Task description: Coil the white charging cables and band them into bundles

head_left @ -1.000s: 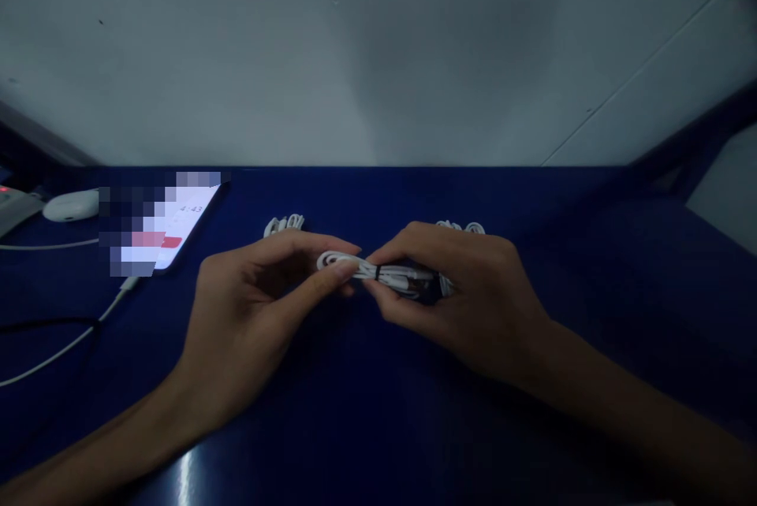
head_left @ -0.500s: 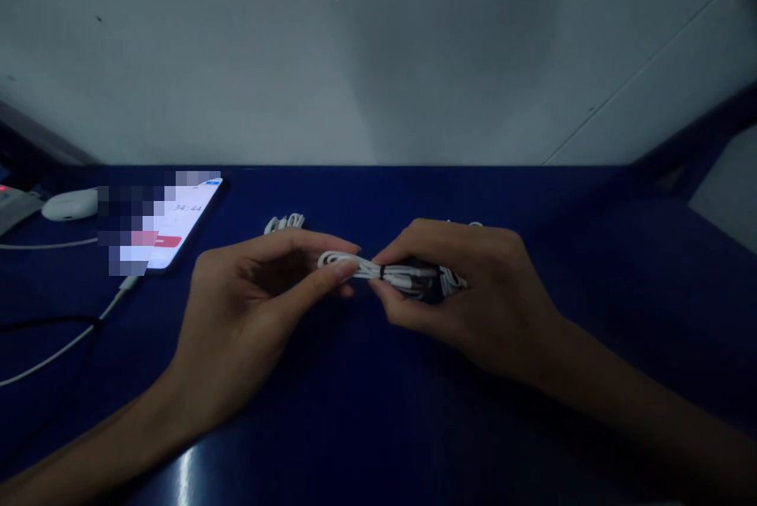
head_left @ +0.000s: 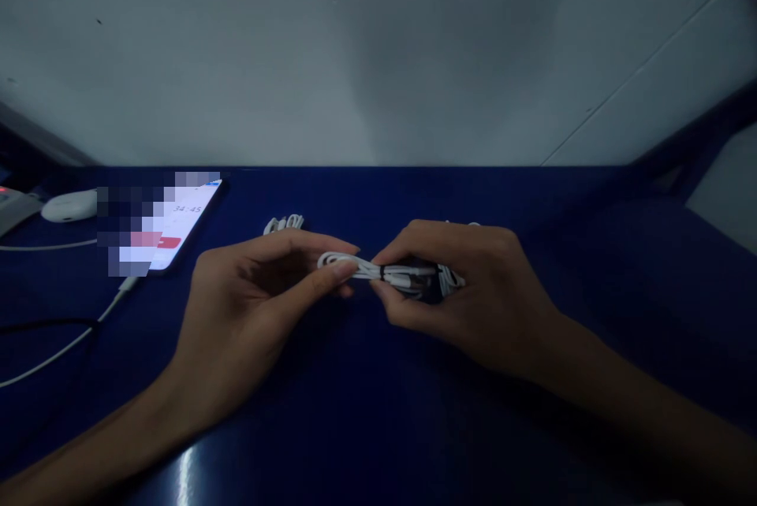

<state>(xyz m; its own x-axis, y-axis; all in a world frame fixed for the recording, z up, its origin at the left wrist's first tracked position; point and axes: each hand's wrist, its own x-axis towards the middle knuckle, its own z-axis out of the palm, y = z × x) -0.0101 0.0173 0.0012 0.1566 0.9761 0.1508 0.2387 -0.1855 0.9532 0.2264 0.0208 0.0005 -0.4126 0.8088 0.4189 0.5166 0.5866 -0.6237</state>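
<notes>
A coiled white cable (head_left: 402, 271) is held up between my two hands, with a black tie (head_left: 382, 273) round its middle. My left hand (head_left: 242, 309) pinches the looped end between thumb and fingers. The fingertips of my right hand (head_left: 485, 293) close on the bundle close to the tie, where a connector end shows. Behind my left hand, another white cable bundle (head_left: 285, 224) lies on the table. More white cable (head_left: 475, 224) peeks out behind my right hand, mostly hidden by it.
On the left of the blue table (head_left: 355, 427) lies a phone (head_left: 177, 234) with a lit screen, partly pixelated, and a white charging cable (head_left: 71, 352). A white rounded case (head_left: 69, 206) sits beside it. A pale wall (head_left: 266, 57) rises behind the table.
Both hands keep the same grip on the cable bundle, almost still. The timer digits on the phone have advanced by one second.
</notes>
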